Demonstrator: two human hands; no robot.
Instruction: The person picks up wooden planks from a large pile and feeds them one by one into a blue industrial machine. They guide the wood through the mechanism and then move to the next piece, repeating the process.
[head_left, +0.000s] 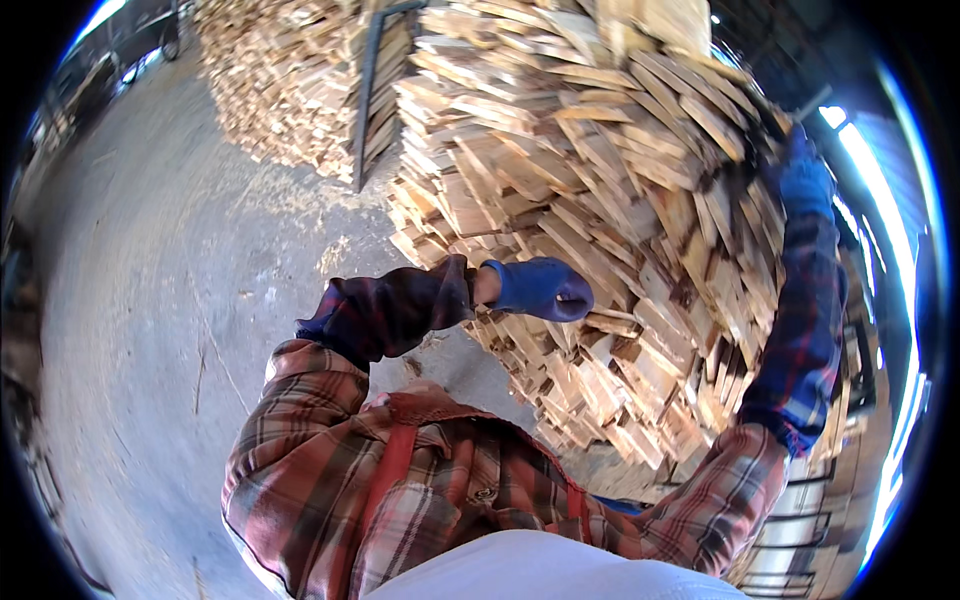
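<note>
A large heap of split wooden slats (620, 250) rises in front of me, its pieces stacked at many angles. My left hand (545, 289), in a blue-purple glove, hovers before the near left face of the heap. Its fingers are curled into a loose fist, and I see nothing in it. Far out to the right, my right hand (806, 182), in a blue glove, reaches to the upper right edge of the heap beside a dark, shadowed patch. Its fingers are mostly hidden and blurred, so what they touch does not show.
A second pile of wood pieces (285, 85) stands at the far left, with a dark metal frame (368, 110) between the piles. Grey concrete floor (150, 300) with scattered chips spreads to the left. Metal racks (795, 530) stand at the lower right, near a bright wall gap.
</note>
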